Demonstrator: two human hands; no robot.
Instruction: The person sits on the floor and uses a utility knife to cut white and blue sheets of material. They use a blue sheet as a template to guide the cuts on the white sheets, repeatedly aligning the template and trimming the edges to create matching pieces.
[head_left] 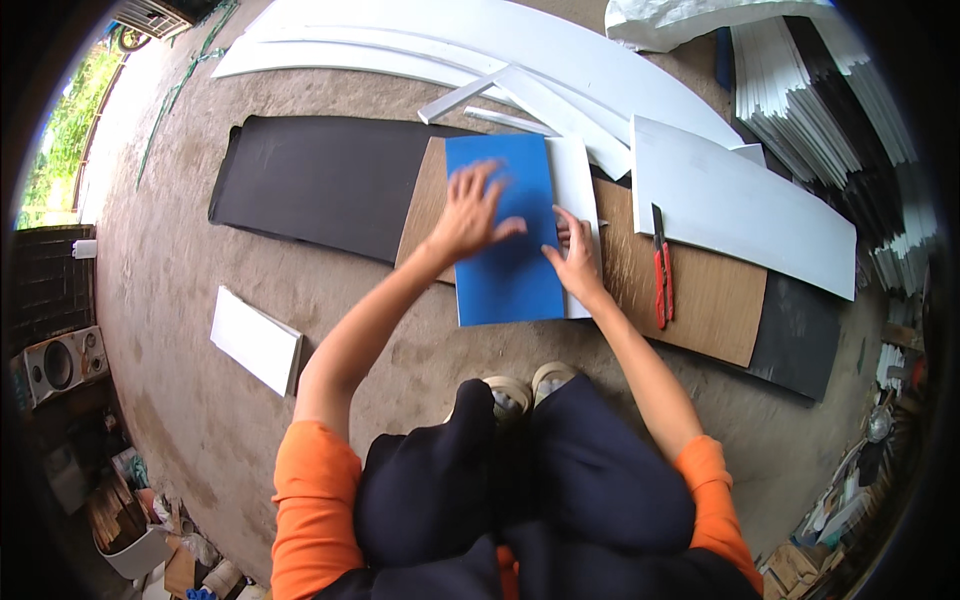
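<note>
A blue rectangular sheet (508, 270) lies in front of me, overlapping a white board (576, 190) whose right strip shows. Both rest across a brown wooden board (425, 200). My left hand (472, 215), fingers spread and slightly blurred, is over the upper left part of the blue sheet; whether it touches cannot be made out. At the sheet's right edge is my right hand (574, 258), thumb and fingers apart, over the white strip. To the right, a red utility knife (663, 270) with a dark blade lies on the wood, its tip on a larger white board (740, 205).
Long black sheets (320, 185) lie beneath the wood. White offcuts (560, 105) are strewn at the far side. A small white stack (256, 340) sits on the concrete floor at left. Stacked sheets (800, 110) stand far right; a speaker (65, 365) and clutter line the left.
</note>
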